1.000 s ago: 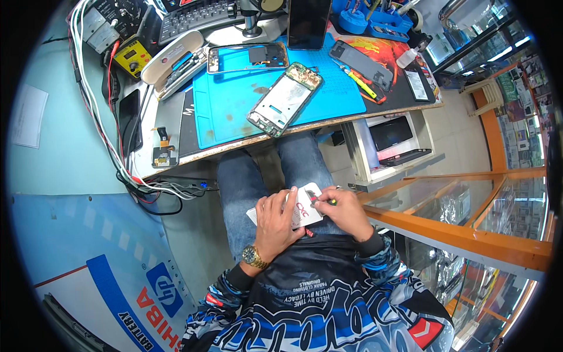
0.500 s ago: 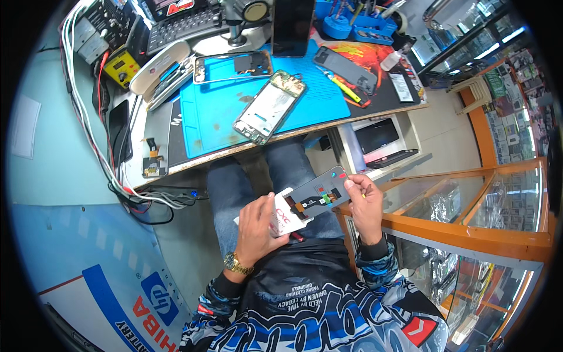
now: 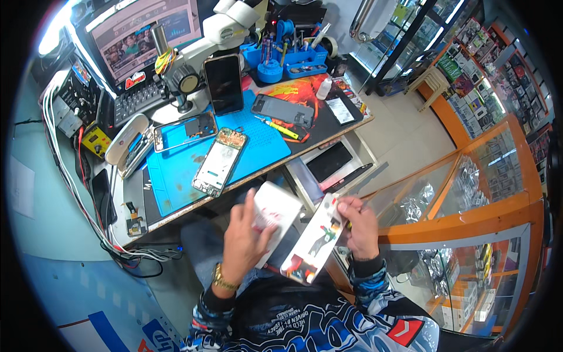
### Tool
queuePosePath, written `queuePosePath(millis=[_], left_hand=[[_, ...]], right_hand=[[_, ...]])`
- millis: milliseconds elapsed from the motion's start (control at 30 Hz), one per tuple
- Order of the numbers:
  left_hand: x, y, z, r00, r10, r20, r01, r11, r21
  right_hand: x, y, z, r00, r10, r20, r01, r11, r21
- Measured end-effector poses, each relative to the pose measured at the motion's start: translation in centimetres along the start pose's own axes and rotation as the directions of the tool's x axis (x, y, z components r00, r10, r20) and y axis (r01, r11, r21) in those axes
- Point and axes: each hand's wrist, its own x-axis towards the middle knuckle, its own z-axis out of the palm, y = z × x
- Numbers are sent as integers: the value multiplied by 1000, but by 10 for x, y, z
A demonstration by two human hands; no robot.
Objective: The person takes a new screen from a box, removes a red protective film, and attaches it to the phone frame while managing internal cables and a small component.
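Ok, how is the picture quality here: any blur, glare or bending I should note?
Head view: the left hand and white packet are motion-smeared; the desk edge bows from the fisheye; the blue mat is sharp; bright glare sits at the top left rim.

A single head-worn fisheye view looks steeply down from above the person's lap, close to both hands, facing forward over the cluttered wooden workbench (image 3: 328,144); its edges bend near the rim.

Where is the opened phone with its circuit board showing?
Head view, left of centre: the opened phone lies on the blue mat, beside the phone frame.
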Motion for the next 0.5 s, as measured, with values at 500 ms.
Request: queuePosePath(millis=[500], left_hand=[[134, 78, 94, 891, 305, 337, -263, 951, -165]], right_hand=[[-13, 31, -38, 998, 7, -67, -7, 1000, 5]])
